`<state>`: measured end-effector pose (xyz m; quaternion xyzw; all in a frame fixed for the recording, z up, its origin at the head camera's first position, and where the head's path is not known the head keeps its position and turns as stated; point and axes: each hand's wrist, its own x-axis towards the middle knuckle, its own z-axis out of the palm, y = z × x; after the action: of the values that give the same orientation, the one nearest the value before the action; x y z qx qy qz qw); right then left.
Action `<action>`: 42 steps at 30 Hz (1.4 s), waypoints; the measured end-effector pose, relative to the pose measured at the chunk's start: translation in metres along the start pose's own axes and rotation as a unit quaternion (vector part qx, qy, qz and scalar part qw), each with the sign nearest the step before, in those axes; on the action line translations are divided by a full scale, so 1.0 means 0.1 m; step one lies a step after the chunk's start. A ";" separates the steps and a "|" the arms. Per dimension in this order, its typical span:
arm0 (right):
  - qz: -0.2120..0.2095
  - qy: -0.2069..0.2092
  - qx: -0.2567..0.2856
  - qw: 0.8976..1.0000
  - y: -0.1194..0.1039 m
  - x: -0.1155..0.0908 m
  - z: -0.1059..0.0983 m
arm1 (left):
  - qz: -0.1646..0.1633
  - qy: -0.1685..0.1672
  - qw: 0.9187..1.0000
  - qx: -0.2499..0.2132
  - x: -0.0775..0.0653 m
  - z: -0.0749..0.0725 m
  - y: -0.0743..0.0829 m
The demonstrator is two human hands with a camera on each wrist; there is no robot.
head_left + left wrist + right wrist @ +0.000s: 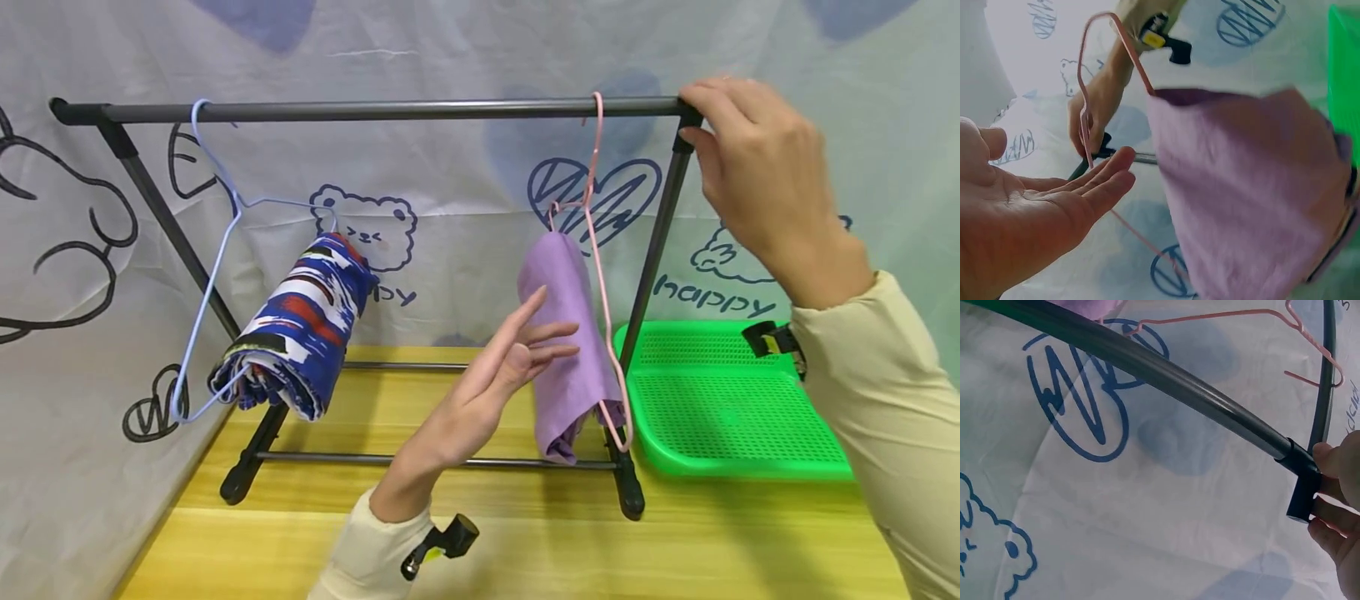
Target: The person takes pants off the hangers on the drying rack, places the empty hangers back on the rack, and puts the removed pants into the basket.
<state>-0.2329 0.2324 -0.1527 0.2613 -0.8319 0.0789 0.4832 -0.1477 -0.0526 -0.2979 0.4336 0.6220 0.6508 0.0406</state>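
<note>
A dark metal clothes rack (420, 110) stands on the table. My right hand (772, 171) holds its top right corner; in the right wrist view, thumb and fingers are on either side of the black corner joint (1302, 487). Near the rack's right end, a pink hanger (596, 217) hangs from the bar, with a folded purple cloth (573, 333) over it. My left hand (480, 392) is in front of that cloth, palm turned toward it and fingers extended, holding nothing. In the left wrist view, its fingertips (1124, 165) are close to the pink hanger; contact cannot be told.
At the left of the bar, a light blue hanger (213, 275) carries a rolled blue, red and white patterned cloth (300, 321). A green perforated basket (738, 400) sits on the wooden table (525, 550) to the right. A printed white curtain (450, 50) hangs behind.
</note>
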 end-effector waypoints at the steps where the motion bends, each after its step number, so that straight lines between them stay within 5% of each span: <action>1: -0.001 0.004 -0.007 1.000 -0.01 0.02 0.01 | -0.001 -0.003 1.000 -0.020 0.01 0.03 0.00; 6: -0.007 0.003 -0.029 1.000 -0.03 0.11 0.04 | -0.004 -0.023 0.992 -0.123 0.09 0.17 0.01; 11: 0.004 -0.006 -0.032 0.999 -0.06 0.17 0.08 | -0.016 -0.055 0.965 -0.256 0.15 0.29 0.03; 14: 0.017 -0.007 -0.034 0.999 -0.07 0.19 0.10 | -0.025 -0.044 0.958 -0.283 0.14 0.32 0.06; 18: 0.022 -0.010 -0.034 0.999 -0.08 0.19 0.12 | -0.037 -0.014 0.960 -0.279 0.09 0.30 0.11; 28: 0.021 -0.007 -0.037 0.999 -0.05 0.17 0.12 | -0.064 0.030 0.981 -0.180 -0.05 0.06 0.13; 35: 0.014 -0.002 -0.031 0.999 -0.04 0.17 0.13 | -0.082 0.079 0.988 -0.100 -0.11 -0.14 0.10; 42: 0.007 0.016 -0.025 1.000 -0.02 0.17 0.13 | -0.073 0.110 0.987 0.094 -0.11 -0.34 0.12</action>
<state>-0.2489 0.2200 -0.1459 0.2417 -0.8276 0.0654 0.5023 -0.1557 -0.0882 -0.2881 0.3149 0.7109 0.6285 -0.0221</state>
